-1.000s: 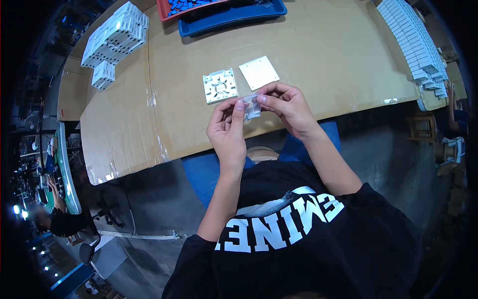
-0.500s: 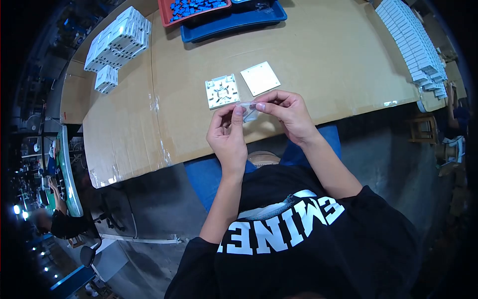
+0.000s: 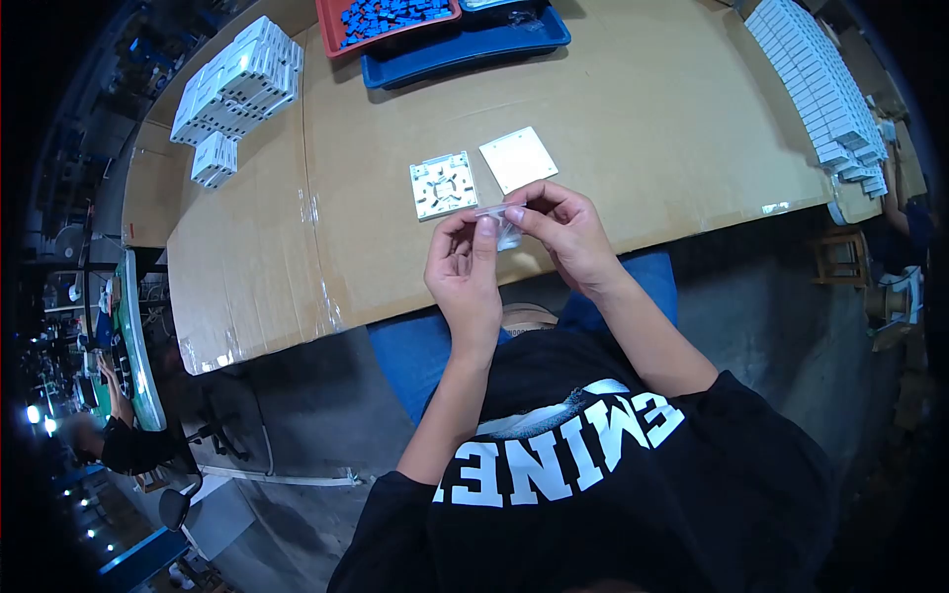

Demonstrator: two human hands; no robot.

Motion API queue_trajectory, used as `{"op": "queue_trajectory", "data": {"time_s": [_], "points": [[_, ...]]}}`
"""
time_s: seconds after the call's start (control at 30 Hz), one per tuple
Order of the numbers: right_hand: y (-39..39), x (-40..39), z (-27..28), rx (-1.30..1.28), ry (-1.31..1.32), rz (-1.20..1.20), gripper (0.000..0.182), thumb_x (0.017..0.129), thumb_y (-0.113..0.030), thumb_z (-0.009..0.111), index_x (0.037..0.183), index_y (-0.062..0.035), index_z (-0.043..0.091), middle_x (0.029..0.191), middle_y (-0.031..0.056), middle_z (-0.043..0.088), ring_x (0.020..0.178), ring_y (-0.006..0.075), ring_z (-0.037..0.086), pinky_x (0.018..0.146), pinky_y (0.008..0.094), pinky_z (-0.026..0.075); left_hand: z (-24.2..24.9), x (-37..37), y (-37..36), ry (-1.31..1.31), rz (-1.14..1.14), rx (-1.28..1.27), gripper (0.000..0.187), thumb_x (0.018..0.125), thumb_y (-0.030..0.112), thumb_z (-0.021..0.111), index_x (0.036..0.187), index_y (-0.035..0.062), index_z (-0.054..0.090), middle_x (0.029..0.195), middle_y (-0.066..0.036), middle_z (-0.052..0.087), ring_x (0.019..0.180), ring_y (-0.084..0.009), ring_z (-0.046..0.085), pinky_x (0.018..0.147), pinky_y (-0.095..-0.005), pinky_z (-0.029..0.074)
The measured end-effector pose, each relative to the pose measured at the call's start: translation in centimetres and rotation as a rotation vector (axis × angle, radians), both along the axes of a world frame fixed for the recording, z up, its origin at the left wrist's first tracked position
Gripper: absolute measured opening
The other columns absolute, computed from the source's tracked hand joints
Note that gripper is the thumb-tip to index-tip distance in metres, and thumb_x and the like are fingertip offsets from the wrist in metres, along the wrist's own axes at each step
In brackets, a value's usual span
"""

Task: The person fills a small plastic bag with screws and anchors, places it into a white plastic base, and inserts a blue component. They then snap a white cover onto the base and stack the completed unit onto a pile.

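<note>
Between both hands hangs a small clear plastic bag [image 3: 508, 235], pinched along its top edge; what it contains is too small to tell. My left hand [image 3: 465, 259] grips its left side with thumb and fingers. On its right side, my right hand [image 3: 573, 235] closes thumb against fingers. Just beyond my hands, a white square tray with molded slots [image 3: 443, 186] lies on the cardboard-covered table [image 3: 395, 267]. To its right is a flat white square plate [image 3: 518, 159].
White parts are stacked at the back left [image 3: 242, 79], and a long stack of white pieces [image 3: 816, 84] stands at the right. Blue pieces fill a red bin [image 3: 341, 44] by a blue tray [image 3: 465, 61]. Co-workers are at far left [image 3: 124, 445] and far right.
Both hands have come slightly closer together. My left hand has shifted a little to the right, and the bag hangs more bunched between the fingers.
</note>
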State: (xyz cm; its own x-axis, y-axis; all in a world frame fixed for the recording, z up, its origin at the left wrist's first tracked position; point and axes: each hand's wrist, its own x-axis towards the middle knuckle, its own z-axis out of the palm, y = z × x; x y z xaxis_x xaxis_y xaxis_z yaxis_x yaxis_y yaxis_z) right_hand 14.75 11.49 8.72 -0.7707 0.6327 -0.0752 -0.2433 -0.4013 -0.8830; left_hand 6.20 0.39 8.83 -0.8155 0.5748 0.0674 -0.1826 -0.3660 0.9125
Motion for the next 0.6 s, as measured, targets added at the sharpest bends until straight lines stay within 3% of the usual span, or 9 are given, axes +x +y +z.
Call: {"op": "queue_trajectory", "data": {"time_s": [0.6], "points": [[0.01,0.06,0.09,0.125,0.028,0.026,0.007,0.097,-0.005,0.068,0.102,-0.0013,0.069,0.106,0.0047,0.066,0.101,0.0120,0.061,0.091,0.0280,0.049,-0.01,-0.55,0.03,0.031,-0.116,-0.076,0.015,0.101,0.009,0.067,0.110,-0.0027,0.064,0.104,-0.006,0.068,0.098,-0.0103,0.063,0.089,-0.0256,0.051]]}}
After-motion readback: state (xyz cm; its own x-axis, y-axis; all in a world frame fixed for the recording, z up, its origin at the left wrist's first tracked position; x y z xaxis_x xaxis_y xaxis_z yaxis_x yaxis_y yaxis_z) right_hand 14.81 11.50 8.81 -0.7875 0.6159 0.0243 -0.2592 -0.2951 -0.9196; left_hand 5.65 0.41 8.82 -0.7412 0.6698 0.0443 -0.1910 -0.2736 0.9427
